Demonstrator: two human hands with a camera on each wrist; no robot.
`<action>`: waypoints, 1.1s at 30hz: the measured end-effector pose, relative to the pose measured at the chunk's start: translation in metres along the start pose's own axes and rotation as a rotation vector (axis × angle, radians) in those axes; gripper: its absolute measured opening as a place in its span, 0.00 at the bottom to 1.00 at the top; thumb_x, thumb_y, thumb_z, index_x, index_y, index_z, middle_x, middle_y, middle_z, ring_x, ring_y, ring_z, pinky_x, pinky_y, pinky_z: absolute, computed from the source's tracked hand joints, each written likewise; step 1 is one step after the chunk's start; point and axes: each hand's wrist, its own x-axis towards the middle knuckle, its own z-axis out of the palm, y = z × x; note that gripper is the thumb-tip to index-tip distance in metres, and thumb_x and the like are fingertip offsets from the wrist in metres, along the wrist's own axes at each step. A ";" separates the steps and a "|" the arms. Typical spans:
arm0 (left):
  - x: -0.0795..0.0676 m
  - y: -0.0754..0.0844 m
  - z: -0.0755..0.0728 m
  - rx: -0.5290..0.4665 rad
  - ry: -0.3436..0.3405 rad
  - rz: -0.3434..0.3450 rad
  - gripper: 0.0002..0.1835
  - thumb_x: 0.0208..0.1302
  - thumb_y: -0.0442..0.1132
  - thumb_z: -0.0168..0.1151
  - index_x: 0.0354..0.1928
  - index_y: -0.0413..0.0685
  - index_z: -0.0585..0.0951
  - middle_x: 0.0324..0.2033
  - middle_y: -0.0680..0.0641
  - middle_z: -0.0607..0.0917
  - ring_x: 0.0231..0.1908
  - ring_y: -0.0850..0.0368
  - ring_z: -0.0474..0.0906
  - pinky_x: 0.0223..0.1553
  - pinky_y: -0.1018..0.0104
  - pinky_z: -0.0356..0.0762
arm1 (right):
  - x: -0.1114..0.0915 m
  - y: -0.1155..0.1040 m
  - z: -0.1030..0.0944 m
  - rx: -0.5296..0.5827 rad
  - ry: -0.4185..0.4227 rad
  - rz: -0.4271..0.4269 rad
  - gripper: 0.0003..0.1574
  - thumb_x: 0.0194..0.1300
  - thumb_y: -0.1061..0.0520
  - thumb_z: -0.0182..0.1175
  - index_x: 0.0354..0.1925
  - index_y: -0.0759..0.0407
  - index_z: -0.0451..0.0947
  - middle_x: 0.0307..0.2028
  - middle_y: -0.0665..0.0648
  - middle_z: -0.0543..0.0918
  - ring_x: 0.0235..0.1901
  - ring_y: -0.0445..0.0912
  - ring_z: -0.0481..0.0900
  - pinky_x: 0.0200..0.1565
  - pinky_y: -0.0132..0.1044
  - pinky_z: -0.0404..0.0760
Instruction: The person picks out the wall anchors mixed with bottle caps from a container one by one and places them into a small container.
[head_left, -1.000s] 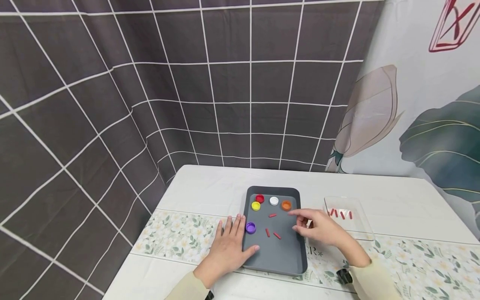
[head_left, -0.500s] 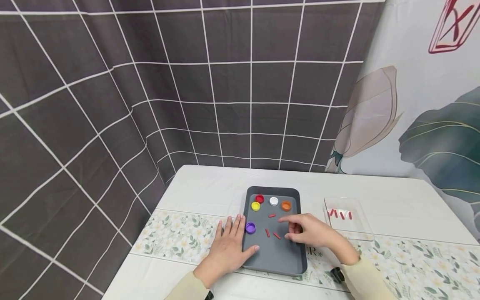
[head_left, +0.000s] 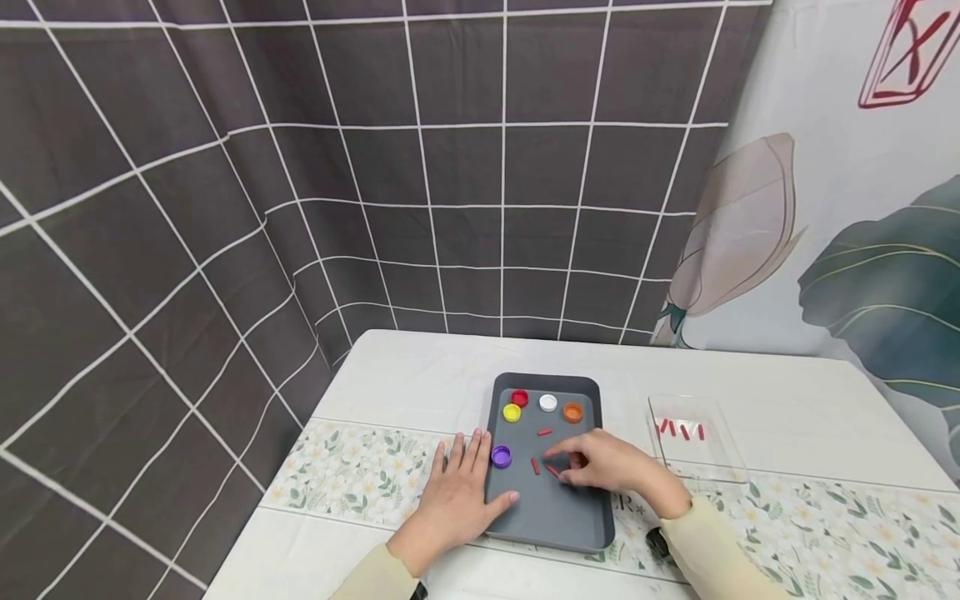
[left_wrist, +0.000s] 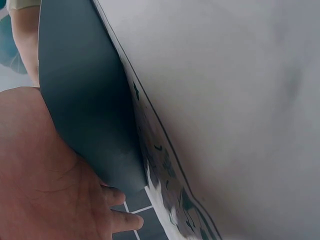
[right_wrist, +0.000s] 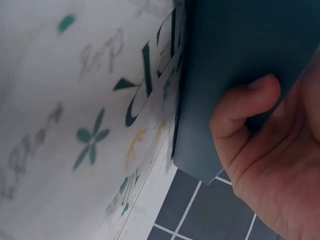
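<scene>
Red sticks (head_left: 536,466): three lie loose on the floor of the gray tray (head_left: 551,517), about midway between its far and near edges. Listed left to right.

Left hand (head_left: 457,492): spread flat along the tray's left edge, fingers straight, thumb crossing the rim. It grasps nothing; pressure on the tray cannot be judged. Position unchanged from both earlier head frames.

Purple cap (head_left: 501,457): against the left edge. Yellow cap (head_left: 512,412) and red cap (head_left: 519,397): near the far left corner, side by side. White cap (head_left: 548,402): near the far edge. Orange cap (head_left: 572,412): near the far right corner. All caps as before.

Right hand (head_left: 603,461): over the tray, reaching in across the right edge. Thumb and index finger are parted by a small gap, other fingers curled. The rightmost stick (head_left: 552,471) lies between the two tips; contact cannot be told. At 1.0 s ago this hand was at the tray's right edge; at 0.5 s, just right of that stick. Tips now slightly closer together. All three sticks unmoved.

Clear box (head_left: 708,460): on the worktop (head_left: 420,375), beyond the tray's right edge, with several more sticks (head_left: 684,431) inside, same arrangement as earlier.
</scene>
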 end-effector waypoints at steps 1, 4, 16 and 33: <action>0.000 0.000 0.000 0.000 -0.001 0.001 0.52 0.70 0.72 0.47 0.81 0.43 0.49 0.80 0.42 0.52 0.78 0.37 0.44 0.75 0.36 0.39 | 0.000 0.000 0.000 -0.004 0.001 0.005 0.20 0.66 0.54 0.68 0.56 0.54 0.84 0.18 0.40 0.75 0.18 0.32 0.69 0.25 0.29 0.72; 0.000 0.000 0.000 -0.003 -0.001 0.005 0.51 0.70 0.72 0.47 0.81 0.43 0.50 0.80 0.42 0.52 0.78 0.37 0.44 0.75 0.36 0.39 | 0.001 -0.001 0.001 -0.022 0.001 0.017 0.21 0.66 0.54 0.69 0.57 0.53 0.85 0.17 0.40 0.73 0.16 0.32 0.69 0.24 0.29 0.71; 0.000 0.001 -0.001 0.007 0.007 -0.001 0.51 0.70 0.71 0.47 0.81 0.42 0.50 0.79 0.41 0.53 0.78 0.36 0.45 0.75 0.37 0.39 | 0.006 -0.003 0.004 -0.138 -0.035 0.045 0.23 0.64 0.56 0.71 0.58 0.48 0.85 0.14 0.42 0.71 0.14 0.34 0.69 0.21 0.30 0.71; -0.001 0.003 -0.004 0.001 0.006 -0.001 0.51 0.70 0.71 0.48 0.81 0.42 0.50 0.79 0.41 0.53 0.78 0.36 0.45 0.75 0.36 0.39 | 0.006 -0.008 0.004 -0.192 -0.012 0.013 0.16 0.63 0.55 0.72 0.51 0.49 0.88 0.19 0.39 0.73 0.18 0.32 0.66 0.23 0.30 0.69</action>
